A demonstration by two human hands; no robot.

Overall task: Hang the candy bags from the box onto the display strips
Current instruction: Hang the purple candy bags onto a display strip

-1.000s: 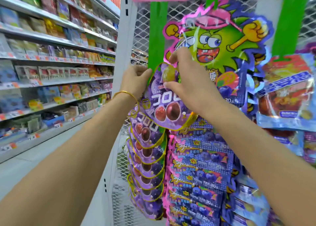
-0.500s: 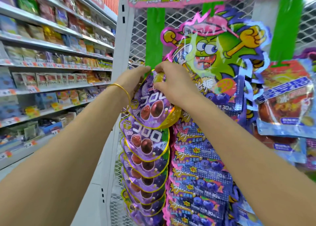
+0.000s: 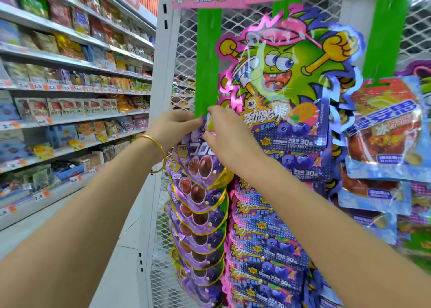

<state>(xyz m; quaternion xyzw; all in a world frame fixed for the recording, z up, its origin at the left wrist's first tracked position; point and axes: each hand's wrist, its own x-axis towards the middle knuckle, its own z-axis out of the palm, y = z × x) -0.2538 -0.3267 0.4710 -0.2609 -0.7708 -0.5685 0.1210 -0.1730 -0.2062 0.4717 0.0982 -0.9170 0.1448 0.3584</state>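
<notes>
— What are the hands doing up there?

— Both are on 1 purple candy bag. The left hand, with a gold bangle on its wrist, has its fingers curled and pinches the bag's top edge from the left. The right hand pinches the same top edge from the right, its fingertips closed on a yellowish patch of the pack.

— And where is the bag?

— Right against the green display strip, at the point where the bare green ends. I think its top is at a hook, but the fingers cover that spot, so I cannot say if it is on. The bag tilts a little, with its lower edge lying over the next one down.

— So the strip already has stock?

— Yes, a column of matching purple bags hangs below, overlapping like scales. Just beside it to the right runs a column of pink and blue bags, topped by a big green cartoon pack. Further right, red and pale blue bags hang from another green strip.

— What is behind?

— A white mesh panel carries the strips. To the left, long store shelves are packed with snack packets and price tags.
</notes>
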